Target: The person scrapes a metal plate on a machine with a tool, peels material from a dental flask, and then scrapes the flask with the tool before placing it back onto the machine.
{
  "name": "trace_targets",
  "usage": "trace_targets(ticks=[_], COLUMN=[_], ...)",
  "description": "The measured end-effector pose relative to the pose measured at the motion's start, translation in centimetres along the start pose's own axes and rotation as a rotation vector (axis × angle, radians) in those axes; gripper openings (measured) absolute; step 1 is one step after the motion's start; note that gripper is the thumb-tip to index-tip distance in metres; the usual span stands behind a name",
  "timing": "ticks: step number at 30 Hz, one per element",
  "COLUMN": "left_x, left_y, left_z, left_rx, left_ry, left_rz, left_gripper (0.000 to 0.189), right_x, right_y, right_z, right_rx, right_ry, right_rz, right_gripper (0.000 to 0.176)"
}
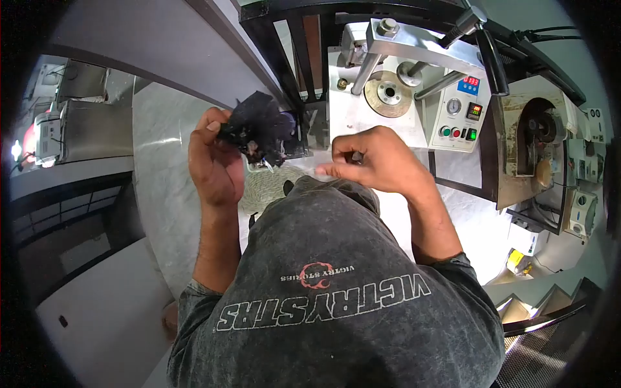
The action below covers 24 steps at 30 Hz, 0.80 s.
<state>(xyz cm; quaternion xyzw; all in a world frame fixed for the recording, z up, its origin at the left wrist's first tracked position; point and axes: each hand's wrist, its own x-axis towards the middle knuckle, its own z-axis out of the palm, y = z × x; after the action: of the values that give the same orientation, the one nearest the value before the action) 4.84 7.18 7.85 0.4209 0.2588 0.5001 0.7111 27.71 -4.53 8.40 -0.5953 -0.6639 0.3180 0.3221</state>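
My left hand [217, 158] is raised on the left, its thumb and fingers pinching the edge of a black, ragged, crumpled sheet [255, 123] that looks like thin plastic or cloth. The sheet spreads out to the right of the fingers, with small pale bits near its lower edge. My right hand [378, 158] is in front of my shirt, fingers curled in toward the thumb. A small dark spot shows between those fingers, but I cannot make out whether it is an object or shadow. The two hands are apart.
Ahead on the right stands a white press machine [346, 119] with a round metal disc [388, 94], a black lever handle [493, 61] and a control panel [456, 113]. A black metal frame [294, 58] rises beside it. A woven round mat or basket [275, 187] lies below.
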Motion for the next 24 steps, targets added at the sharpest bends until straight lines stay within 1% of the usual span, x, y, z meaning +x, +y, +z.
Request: trace_targets(ticks=[1,2,3,5,6,7,9,11,12,13,14,15,17,18,19,20,21,22,23,24], left_x=[-0.1,-0.2,-0.4,-0.7,-0.8,-0.9,-0.8,-0.5,-0.9,-1.6,-2.0,-2.3,-2.6,-2.5,-2.5,-2.5,-2.4,-2.5,-2.5,-2.6], left_y=[-0.1,-0.3,-0.3,-0.1,-0.1,-0.1,-0.2,-0.6,-0.7,-0.7,-0.7,-0.5,0.2,-0.3,-0.2,-0.1,0.0,0.0,-0.1,-0.1], left_z=[0.5,1.1,1.8,3.0,3.5,3.9,3.5,1.9,1.6,1.7,2.0,2.6,4.3,3.1,3.5,4.2,4.6,4.5,4.3,4.1], left_rx=[-0.039,-0.079,-0.08,-0.068,-0.066,-0.082,-0.098,-0.029,-0.03,0.181,0.393,0.392,0.513,0.483,0.482,0.447,0.414,0.414,0.448,0.481], left_ry=[-0.028,-0.058,-0.063,-0.109,-0.112,-0.086,-0.059,-0.171,-0.167,-0.11,-0.051,-0.045,-0.002,0.008,0.01,0.019,0.028,0.027,0.038,0.048], left_rz=[-0.03,-0.062,-0.066,-0.087,-0.088,-0.103,-0.115,-0.107,-0.107,-0.123,-0.139,-0.138,-0.206,-0.209,-0.208,-0.165,-0.123,-0.124,-0.095,-0.067], left_gripper=[0.018,0.018,0.018,0.018,0.018,0.02,0.022,0.03,0.03,0.03,0.031,0.031,0.034,0.035,0.035,0.034,0.034,0.034,0.034,0.034], right_x=[0.0,0.5,0.9,1.9,2.5,2.7,3.1,3.2,3.2,3.3,3.3,3.3,3.3,3.4,3.5,3.5,3.5,3.4,3.3,3.1], right_y=[0.0,-0.6,-1.1,-2.0,-2.6,-2.8,-3.1,-2.3,-2.1,-2.0,-2.0,-2.0,-2.1,-2.2,-2.3,-2.3,-2.4,-2.5,-2.6,-2.8], right_z=[0.0,0.4,0.8,1.5,2.0,2.0,1.9,2.9,3.3,3.6,3.5,3.4,3.3,3.3,3.4,3.4,3.5,3.7,3.8,4.0], right_rx=[0.026,0.157,0.155,0.339,0.27,0.27,0.438,0.469,0.528,0.585,0.586,0.562,0.515,0.514,0.617,0.72,0.719,0.625,0.529,0.53], right_ry=[0.038,0.168,0.173,0.296,0.337,0.339,0.101,0.091,0.175,0.259,0.254,0.251,0.244,0.24,0.237,0.234,0.234,0.29,0.345,0.347], right_rz=[-0.001,-0.033,-0.029,0.015,-0.02,-0.022,0.117,0.124,0.083,0.041,0.041,0.006,-0.063,-0.064,-0.045,-0.026,-0.027,-0.039,-0.051,-0.05], right_gripper=[0.029,0.039,0.039,0.041,0.041,0.041,0.041,0.039,0.037,0.035,0.035,0.034,0.032,0.032,0.029,0.027,0.027,0.025,0.024,0.024])
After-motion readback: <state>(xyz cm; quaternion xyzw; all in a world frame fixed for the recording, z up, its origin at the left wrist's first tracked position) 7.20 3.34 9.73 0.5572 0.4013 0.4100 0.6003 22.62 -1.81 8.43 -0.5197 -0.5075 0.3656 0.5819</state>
